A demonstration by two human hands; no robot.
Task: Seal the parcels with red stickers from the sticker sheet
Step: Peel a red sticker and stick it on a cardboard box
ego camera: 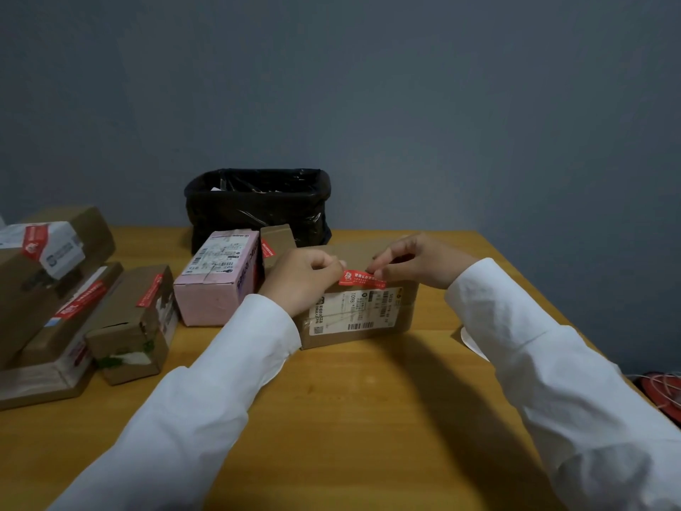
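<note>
The red sticker [362,278] lies along the top front edge of the brown parcel [359,311], pinched at its left end by the left hand [303,275] and at its right end by the right hand [418,260], so each grip is grasping the sticker. The parcel stands on a wooden bench [331,407] before a grey-blue wall [405,105], with one black-lined bin [257,204] behind. One pink box [217,285] stands just left; the stacked parcels [73,300] at far left cannot be counted reliably.
</note>
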